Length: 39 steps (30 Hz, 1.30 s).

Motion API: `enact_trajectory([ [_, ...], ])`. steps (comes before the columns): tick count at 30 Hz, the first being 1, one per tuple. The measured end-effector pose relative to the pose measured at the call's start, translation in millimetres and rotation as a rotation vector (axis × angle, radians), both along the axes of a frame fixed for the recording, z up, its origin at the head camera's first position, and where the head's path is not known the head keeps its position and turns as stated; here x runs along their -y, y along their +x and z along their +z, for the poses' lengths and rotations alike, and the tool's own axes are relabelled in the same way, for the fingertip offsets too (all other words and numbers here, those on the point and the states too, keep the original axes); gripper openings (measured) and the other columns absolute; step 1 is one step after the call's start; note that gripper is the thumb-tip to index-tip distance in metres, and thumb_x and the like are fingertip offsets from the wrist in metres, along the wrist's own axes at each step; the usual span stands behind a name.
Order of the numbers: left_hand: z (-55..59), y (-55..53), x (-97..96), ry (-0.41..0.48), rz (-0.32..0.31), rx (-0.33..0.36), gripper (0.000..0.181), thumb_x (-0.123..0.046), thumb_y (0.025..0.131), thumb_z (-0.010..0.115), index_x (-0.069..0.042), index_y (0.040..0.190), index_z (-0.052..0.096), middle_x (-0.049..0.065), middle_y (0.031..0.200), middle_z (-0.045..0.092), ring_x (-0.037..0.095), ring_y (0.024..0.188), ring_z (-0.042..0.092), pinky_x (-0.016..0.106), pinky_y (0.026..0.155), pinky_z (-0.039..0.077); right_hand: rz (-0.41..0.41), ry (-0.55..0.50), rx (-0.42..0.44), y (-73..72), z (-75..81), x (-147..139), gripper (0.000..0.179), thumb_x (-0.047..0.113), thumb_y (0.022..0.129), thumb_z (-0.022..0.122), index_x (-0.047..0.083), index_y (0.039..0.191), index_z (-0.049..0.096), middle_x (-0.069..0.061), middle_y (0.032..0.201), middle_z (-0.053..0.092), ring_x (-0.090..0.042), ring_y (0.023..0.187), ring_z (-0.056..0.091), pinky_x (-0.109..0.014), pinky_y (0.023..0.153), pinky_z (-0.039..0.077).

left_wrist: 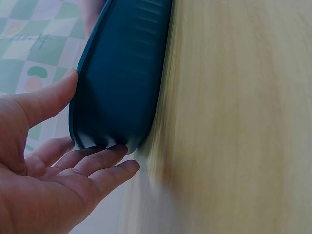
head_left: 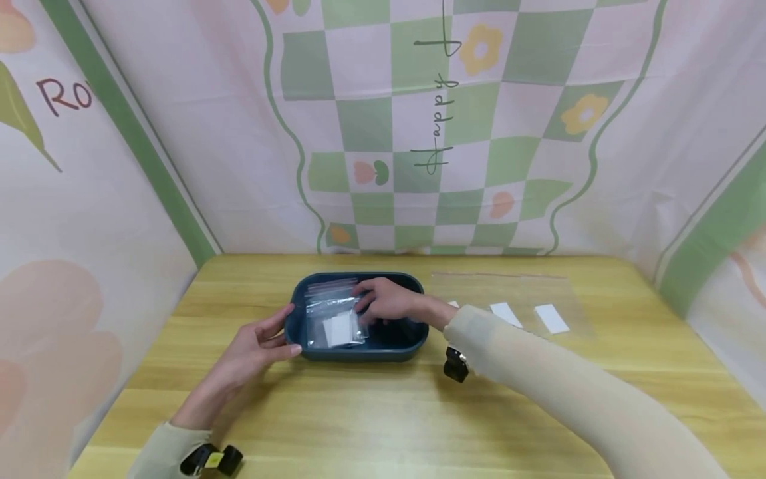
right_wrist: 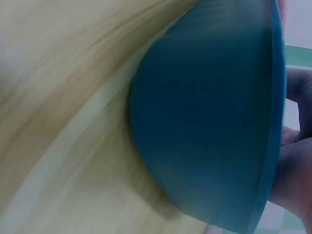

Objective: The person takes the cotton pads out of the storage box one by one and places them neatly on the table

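A dark blue oblong plastic basin [head_left: 365, 355] stands on the table. My left hand [head_left: 254, 349] holds its left end, thumb at the near rim and fingers against the end wall; the left wrist view shows the fingertips [left_wrist: 114, 153] low on that wall. Clear zip bags [head_left: 331, 296] with a white card [head_left: 339, 329] lie in the basin's left half. Reaching over the right side, my right hand [head_left: 387, 301] is inside the basin, its spread, bent fingers at the bags' right edge. The basin wall hides most of this hand in the right wrist view.
Right of the basin, clear zip bags [head_left: 526, 289] lie flat on the wooden table [head_left: 383, 419], with white cards [head_left: 551, 319] in a row. My right forearm passes over the table in front of them. A patterned cloth [head_left: 419, 199] hangs behind the table.
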State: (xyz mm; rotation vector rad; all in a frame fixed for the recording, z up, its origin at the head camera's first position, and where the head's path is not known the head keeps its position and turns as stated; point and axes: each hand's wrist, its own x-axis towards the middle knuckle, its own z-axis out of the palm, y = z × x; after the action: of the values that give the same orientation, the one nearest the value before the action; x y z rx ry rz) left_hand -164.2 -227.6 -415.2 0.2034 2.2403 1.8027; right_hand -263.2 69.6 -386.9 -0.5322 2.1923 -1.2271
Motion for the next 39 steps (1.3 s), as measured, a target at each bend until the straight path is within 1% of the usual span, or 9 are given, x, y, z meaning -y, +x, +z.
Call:
enact_trajectory([
  [7, 1.0, 0.7, -0.6, -0.015, 0.009, 0.006, 0.082, -0.008, 0.095, 0.080, -0.008, 0.164, 0.035, 0.020, 0.167, 0.027, 0.046, 0.143, 0.044, 0.044, 0.110, 0.045, -0.048, -0.102, -0.052, 3.4, -5.2, 9.0, 0.057, 0.007, 0.091, 0.082, -0.003, 0.142, 0.059, -0.007, 0.105, 0.075, -0.014, 0.080, 0.067, -0.029, 0.062, 0.054],
  [10, 1.5, 0.8, -0.7, -0.020, 0.007, 0.003, 0.082, -0.009, 0.095, 0.080, -0.007, 0.164, 0.035, 0.020, 0.167, 0.027, 0.046, 0.142, 0.044, 0.045, 0.110, 0.045, -0.040, -0.140, -0.063, 5.9, -7.2, 12.7, 0.057, 0.010, 0.091, 0.083, -0.003, 0.142, 0.060, -0.006, 0.101, 0.075, -0.016, 0.081, 0.067, -0.032, 0.065, 0.058],
  [13, 1.4, 1.1, -0.5, -0.019, 0.000, -0.001, 0.081, -0.010, 0.096, 0.079, -0.007, 0.164, 0.034, 0.021, 0.167, 0.027, 0.046, 0.142, 0.044, 0.045, 0.110, 0.046, -0.040, -0.167, -0.047, 9.0, -8.0, 15.7, 0.058, 0.010, 0.092, 0.083, -0.003, 0.143, 0.059, -0.008, 0.102, 0.075, -0.021, 0.080, 0.070, -0.036, 0.066, 0.063],
  [15, 1.2, 1.3, -0.3, -0.013, -0.005, -0.002, 0.081, -0.009, 0.096, 0.079, -0.006, 0.164, 0.034, 0.021, 0.168, 0.026, 0.046, 0.143, 0.043, 0.044, 0.110, 0.046, -0.052, -0.173, -0.036, 10.5, -8.9, 17.5, 0.058, 0.010, 0.092, 0.083, -0.002, 0.143, 0.058, -0.009, 0.104, 0.075, -0.023, 0.079, 0.071, -0.037, 0.066, 0.064],
  [19, 0.6, 1.6, 0.4, -0.004, -0.007, -0.002, 0.081, -0.008, 0.096, 0.078, -0.006, 0.164, 0.034, 0.021, 0.168, 0.025, 0.046, 0.143, 0.043, 0.042, 0.109, 0.047, -0.081, -0.145, -0.058, 12.7, -9.8, 21.3, 0.059, 0.009, 0.090, 0.085, -0.001, 0.142, 0.060, -0.011, 0.110, 0.075, -0.021, 0.079, 0.074, -0.034, 0.067, 0.064],
  [22, 0.5, 1.6, 0.5, -0.009, -0.004, -0.002, 0.081, -0.009, 0.096, 0.078, -0.006, 0.164, 0.034, 0.021, 0.167, 0.026, 0.045, 0.143, 0.044, 0.042, 0.110, 0.046, -0.104, -0.117, -0.075, 14.5, -9.4, 24.1, 0.061, 0.009, 0.088, 0.086, -0.001, 0.142, 0.060, -0.014, 0.119, 0.074, -0.019, 0.079, 0.075, -0.032, 0.069, 0.064],
  [26, 0.7, 1.4, 0.2, -0.014, 0.000, 0.003, 0.081, -0.010, 0.096, 0.079, -0.008, 0.164, 0.035, 0.021, 0.167, 0.027, 0.045, 0.143, 0.044, 0.044, 0.110, 0.045, -0.126, -0.101, -0.062, 17.0, -9.2, 26.7, 0.066, 0.008, 0.086, 0.088, 0.000, 0.145, 0.060, -0.018, 0.133, 0.069, -0.017, 0.079, 0.075, -0.030, 0.071, 0.064],
  [30, 0.3, 1.6, 0.6, -0.006, -0.004, 0.007, 0.081, -0.010, 0.096, 0.079, -0.008, 0.164, 0.034, 0.021, 0.168, 0.026, 0.045, 0.143, 0.044, 0.045, 0.110, 0.046, -0.119, -0.106, -0.064, 17.5, -12.9, 28.3, 0.068, 0.008, 0.086, 0.088, 0.001, 0.147, 0.059, -0.019, 0.142, 0.065, -0.018, 0.073, 0.074, -0.031, 0.069, 0.064],
  [39, 0.0, 1.6, -0.2, -0.003, 0.001, 0.004, 0.082, -0.009, 0.096, 0.079, -0.007, 0.164, 0.034, 0.021, 0.167, 0.027, 0.045, 0.142, 0.044, 0.044, 0.110, 0.047, -0.075, -0.076, -0.169, 18.4, -15.6, 29.4, 0.071, 0.007, 0.087, 0.088, 0.000, 0.150, 0.056, -0.020, 0.144, 0.062, -0.017, 0.072, 0.075, -0.030, 0.070, 0.064],
])
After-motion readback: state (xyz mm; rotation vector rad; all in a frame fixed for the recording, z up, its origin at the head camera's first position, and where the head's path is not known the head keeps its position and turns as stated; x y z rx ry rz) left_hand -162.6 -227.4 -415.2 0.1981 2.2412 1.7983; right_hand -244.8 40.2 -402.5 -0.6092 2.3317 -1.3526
